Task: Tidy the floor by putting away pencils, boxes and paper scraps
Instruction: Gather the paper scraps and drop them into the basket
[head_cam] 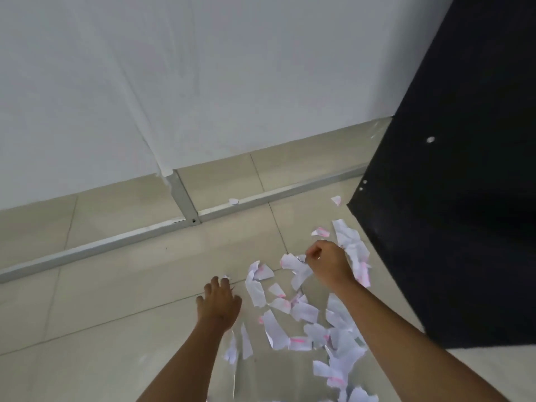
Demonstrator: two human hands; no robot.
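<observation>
Several torn white paper scraps (301,311) with pink marks lie scattered on the beige tiled floor (116,300), from the middle to the lower right. My right hand (329,264) is curled and pinches one white scrap (295,266) at the upper part of the pile. My left hand (219,301) reaches out flat over the floor, fingers spread, its fingertips at a tiny scrap (226,277). No pencils or boxes are in view.
A white wall (203,82) with a grey metal rail (116,242) at its foot runs across the back. A large black panel (458,198) stands at the right, close to the scraps. Single scraps lie by the rail (233,201) and by the panel (336,200).
</observation>
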